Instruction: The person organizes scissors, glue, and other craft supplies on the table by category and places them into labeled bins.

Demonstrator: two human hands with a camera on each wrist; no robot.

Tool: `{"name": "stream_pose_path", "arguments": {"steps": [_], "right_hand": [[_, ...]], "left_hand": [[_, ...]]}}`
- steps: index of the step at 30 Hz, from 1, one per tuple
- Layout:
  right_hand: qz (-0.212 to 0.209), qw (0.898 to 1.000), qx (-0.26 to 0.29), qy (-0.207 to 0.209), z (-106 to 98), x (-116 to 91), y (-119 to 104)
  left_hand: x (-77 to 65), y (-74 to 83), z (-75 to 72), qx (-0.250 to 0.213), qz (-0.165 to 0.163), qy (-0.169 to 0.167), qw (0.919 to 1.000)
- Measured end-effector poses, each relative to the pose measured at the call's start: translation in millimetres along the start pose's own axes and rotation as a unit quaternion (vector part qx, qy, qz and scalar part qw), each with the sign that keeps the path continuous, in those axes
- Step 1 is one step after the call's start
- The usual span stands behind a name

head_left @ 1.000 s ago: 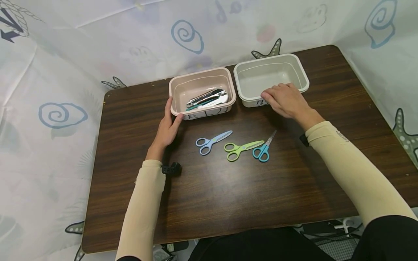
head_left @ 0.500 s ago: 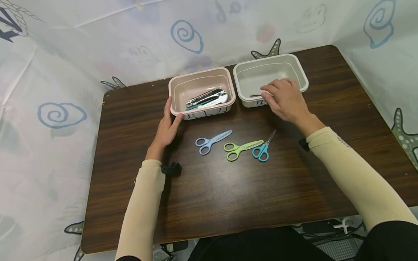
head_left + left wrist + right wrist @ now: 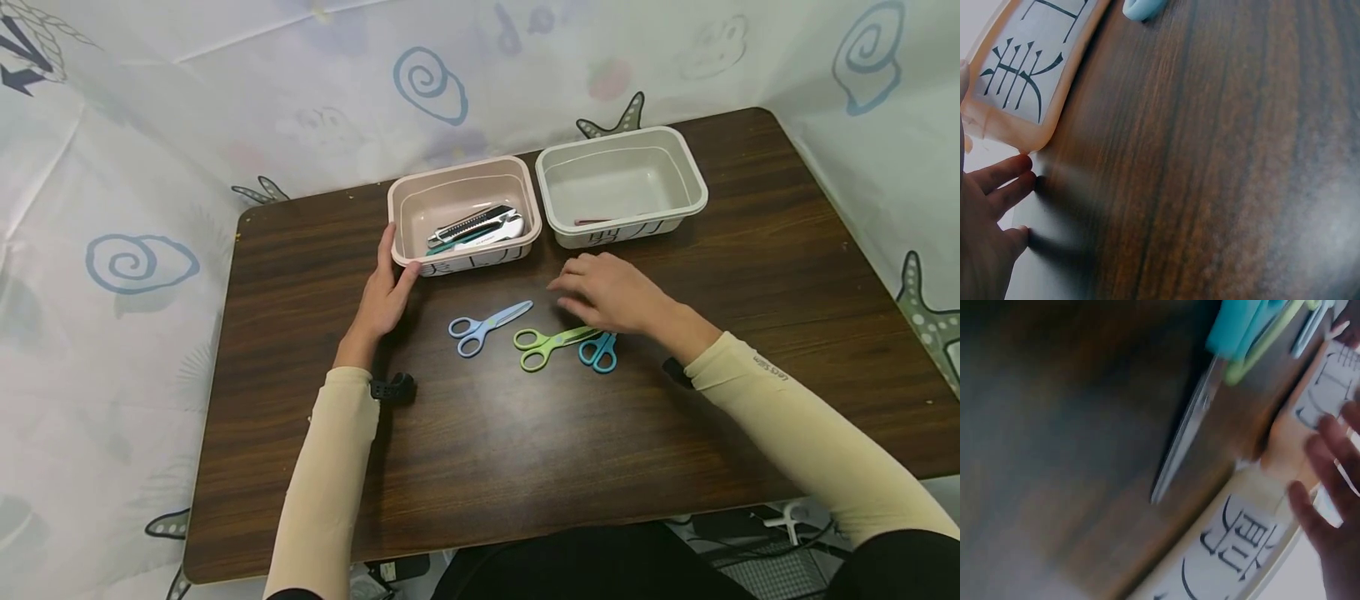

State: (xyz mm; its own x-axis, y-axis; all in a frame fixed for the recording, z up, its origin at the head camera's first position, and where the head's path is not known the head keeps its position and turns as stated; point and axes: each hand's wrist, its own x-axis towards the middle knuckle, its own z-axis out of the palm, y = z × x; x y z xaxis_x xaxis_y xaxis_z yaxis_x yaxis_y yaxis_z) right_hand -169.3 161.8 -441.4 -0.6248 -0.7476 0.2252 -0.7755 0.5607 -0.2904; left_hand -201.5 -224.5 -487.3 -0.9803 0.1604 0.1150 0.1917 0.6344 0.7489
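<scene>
My left hand (image 3: 378, 308) rests at the near left corner of a pink plastic box (image 3: 442, 196), fingers extended along its side and thumb at the front rim. Inside lie a black-and-silver utility knife (image 3: 471, 225), a white-handled one (image 3: 491, 234) and something teal. My right hand (image 3: 618, 296), fingers loosely bent and holding nothing, hovers over the blades of the green scissors (image 3: 542, 346) and teal scissors (image 3: 600, 358). Light-blue scissors (image 3: 487, 325) lie to its left. The right wrist view shows the teal scissors' metal blade (image 3: 1188, 431) pointing toward a grey-white box (image 3: 600, 179).
The grey-white box stands right of the pink one, with a thin reddish stick-like thing (image 3: 592, 222) by its front wall. Both boxes bear white labels with black characters. A patterned cloth (image 3: 315, 92) hangs behind the brown wooden table (image 3: 487, 467).
My right hand has come away from the grey-white box's front rim, moving left and nearer to me over the scissors. The reddish thing in that box now shows. My left hand stays put.
</scene>
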Motion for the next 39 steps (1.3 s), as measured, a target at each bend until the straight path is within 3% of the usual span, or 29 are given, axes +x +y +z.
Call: {"name": "stream_pose_path", "arguments": {"steps": [5,12,25,39], "right_hand": [[0.038,0.995,0.027,-0.089,7.0,-8.9,-14.9],[0.055,0.989,0.028,-0.133,17.8,-21.6,-25.6],[0.044,0.995,0.004,-0.084,25.0,-27.9,-27.9],[0.006,0.997,-0.023,-0.070,26.9,-30.8,-24.6]], "left_hand": [[-0.5,0.9,-0.1,-0.001,-0.002,0.000,1.0000],[-0.3,-0.5,0.9,0.002,-0.008,-0.002,1.0000],[0.0,0.1,1.2,0.000,-0.006,0.003,1.0000],[0.0,0.6,1.3,0.003,-0.008,0.004,1.0000]]}}
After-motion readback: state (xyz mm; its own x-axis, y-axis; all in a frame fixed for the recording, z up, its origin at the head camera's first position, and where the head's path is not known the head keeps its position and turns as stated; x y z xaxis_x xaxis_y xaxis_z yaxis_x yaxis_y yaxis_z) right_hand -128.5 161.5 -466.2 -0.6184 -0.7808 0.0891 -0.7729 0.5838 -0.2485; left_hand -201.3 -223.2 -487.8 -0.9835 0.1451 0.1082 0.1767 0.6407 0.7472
